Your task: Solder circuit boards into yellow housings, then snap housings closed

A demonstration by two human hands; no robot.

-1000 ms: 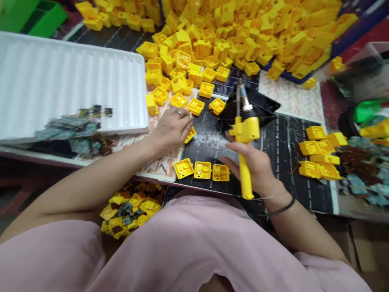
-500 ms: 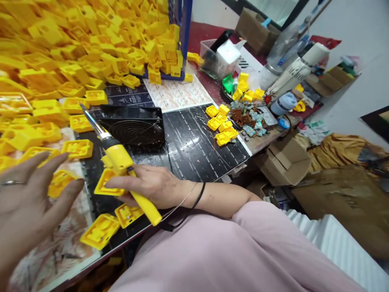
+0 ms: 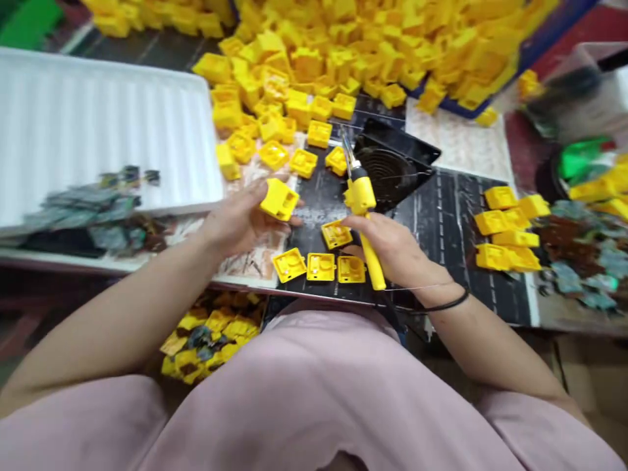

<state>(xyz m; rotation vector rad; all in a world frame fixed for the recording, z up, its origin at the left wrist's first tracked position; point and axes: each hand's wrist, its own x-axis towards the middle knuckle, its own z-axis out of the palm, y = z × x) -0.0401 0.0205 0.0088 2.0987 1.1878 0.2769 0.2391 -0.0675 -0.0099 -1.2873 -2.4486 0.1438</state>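
My left hand (image 3: 240, 219) is closed on a yellow plastic casing (image 3: 279, 199), held above the table with its solid side partly up. In my right hand (image 3: 392, 245) is a yellow-handled soldering iron (image 3: 363, 193), its metal tip pointing up and away. Another yellow casing (image 3: 336, 233), open side up, lies against the fingers of my right hand; I cannot tell whether they grip it. Below it, along the table's near edge, a casing half (image 3: 289, 265), a second half (image 3: 320, 267) and a third half (image 3: 351, 269) sit in a row, hollow sides up.
A black fan (image 3: 387, 163) stands behind the iron. Yellow casings (image 3: 304, 59) are heaped at the back, some in a blue crate (image 3: 534, 55). At left, a white foam sheet (image 3: 108, 131) bears circuit boards (image 3: 98, 209). More casings (image 3: 510, 229) lie at right.
The view has swung left. My left hand was spread over the loose casings and now holds one. The soldering iron is still in my right hand.
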